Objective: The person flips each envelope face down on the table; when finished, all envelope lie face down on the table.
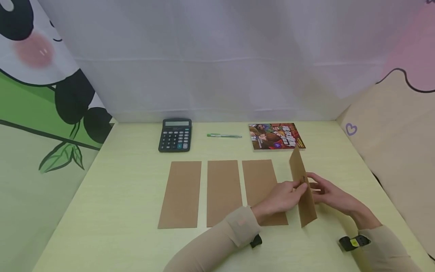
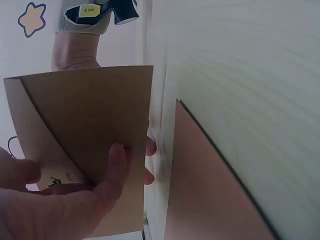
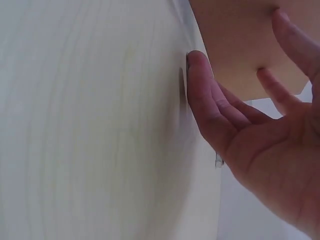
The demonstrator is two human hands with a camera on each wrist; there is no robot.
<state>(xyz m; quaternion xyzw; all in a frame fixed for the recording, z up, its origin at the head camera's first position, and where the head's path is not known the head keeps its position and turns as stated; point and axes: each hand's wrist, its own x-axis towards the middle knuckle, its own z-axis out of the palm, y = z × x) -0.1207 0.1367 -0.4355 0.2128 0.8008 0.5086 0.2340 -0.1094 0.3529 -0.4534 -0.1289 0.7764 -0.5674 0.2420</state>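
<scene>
A brown kraft-paper envelope (image 1: 306,206) stands on edge at the right of the table, a slanted flap edge and small dark print on its face in the left wrist view. My left hand (image 1: 283,194) pinches it near the middle, close to the print. Behind the envelope is my right hand (image 1: 334,196), its loosely bent fingers reaching the back face. In the right wrist view, fingertips (image 3: 282,17) touch that face while other fingers lie by its edge. Three matching flat brown pieces lie in a row: left piece (image 1: 180,194), middle piece (image 1: 224,192), right piece (image 1: 259,173).
Along the back of the table are a black calculator (image 1: 175,135), a green pen (image 1: 224,135) and a colourful booklet (image 1: 275,136). A pale curtain (image 1: 217,75) hangs behind. My left forearm crosses in front of the right flat piece and partly hides it.
</scene>
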